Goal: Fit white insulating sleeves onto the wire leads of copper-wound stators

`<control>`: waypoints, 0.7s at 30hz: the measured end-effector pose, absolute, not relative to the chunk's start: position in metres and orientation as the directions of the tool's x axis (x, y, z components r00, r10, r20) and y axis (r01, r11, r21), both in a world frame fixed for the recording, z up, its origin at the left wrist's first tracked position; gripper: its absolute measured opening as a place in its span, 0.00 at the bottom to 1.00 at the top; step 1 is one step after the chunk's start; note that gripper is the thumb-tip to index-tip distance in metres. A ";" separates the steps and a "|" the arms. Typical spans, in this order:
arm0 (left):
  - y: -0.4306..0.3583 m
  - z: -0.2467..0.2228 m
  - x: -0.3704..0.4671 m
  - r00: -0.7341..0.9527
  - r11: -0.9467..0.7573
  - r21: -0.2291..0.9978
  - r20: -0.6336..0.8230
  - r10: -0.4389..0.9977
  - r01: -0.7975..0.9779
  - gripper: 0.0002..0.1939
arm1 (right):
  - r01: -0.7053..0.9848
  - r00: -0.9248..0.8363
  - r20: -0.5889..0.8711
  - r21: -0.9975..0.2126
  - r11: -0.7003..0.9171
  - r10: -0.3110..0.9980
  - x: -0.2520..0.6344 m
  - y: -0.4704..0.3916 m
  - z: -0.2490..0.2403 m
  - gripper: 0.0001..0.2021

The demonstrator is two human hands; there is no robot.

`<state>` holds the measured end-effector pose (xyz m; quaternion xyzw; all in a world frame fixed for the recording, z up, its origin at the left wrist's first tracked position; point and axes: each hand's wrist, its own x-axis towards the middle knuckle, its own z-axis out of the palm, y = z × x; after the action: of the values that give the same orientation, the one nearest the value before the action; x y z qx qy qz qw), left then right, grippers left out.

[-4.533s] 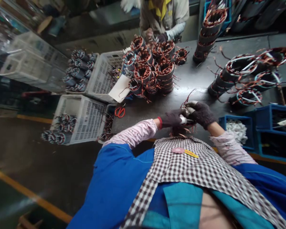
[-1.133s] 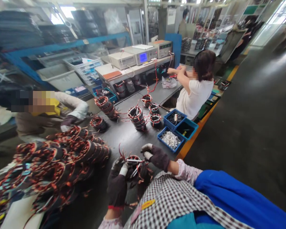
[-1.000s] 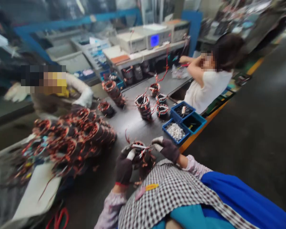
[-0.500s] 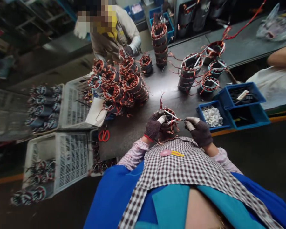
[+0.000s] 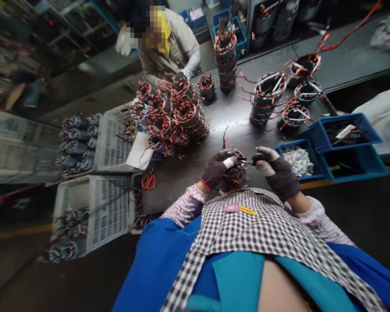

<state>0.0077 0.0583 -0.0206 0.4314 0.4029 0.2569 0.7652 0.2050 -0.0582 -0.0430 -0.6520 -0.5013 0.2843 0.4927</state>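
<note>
A round motor stator (image 5: 232, 180) with copper windings and loose wires stands at the table's front edge, against the checked apron. My left hand (image 5: 218, 168), in a dark glove with light fingertips, is closed over its top at the wires and white sleeving. Just right of the stator is my right hand (image 5: 274, 171), gloved the same way. Its thumb and finger are bent around the ends of thin leads; the fingertips are too small to make out fully.
Stacked stators (image 5: 185, 113) fill the left of the table (image 5: 182, 177), beside red-handled scissors (image 5: 148, 181) and white crates (image 5: 108, 216). Blue bins (image 5: 354, 162) and white pieces (image 5: 297, 161) lie right. A person (image 5: 172, 47) works opposite.
My right hand has lifted slightly and its fingers have spread a little. My left hand has closed further over the stator's top. The whole view has shifted, moving the surroundings rightward.
</note>
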 end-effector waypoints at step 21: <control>0.060 -0.034 0.001 0.274 0.447 0.891 -0.449 0.850 0.073 0.16 | 0.288 0.277 -0.223 -0.909 -0.302 0.935 0.192 -0.038 -0.108 0.09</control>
<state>0.0015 0.0597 -0.0336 0.4376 0.5276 0.2912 0.6673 0.1919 -0.0377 -0.1082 -0.6948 -0.4397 0.4099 0.3947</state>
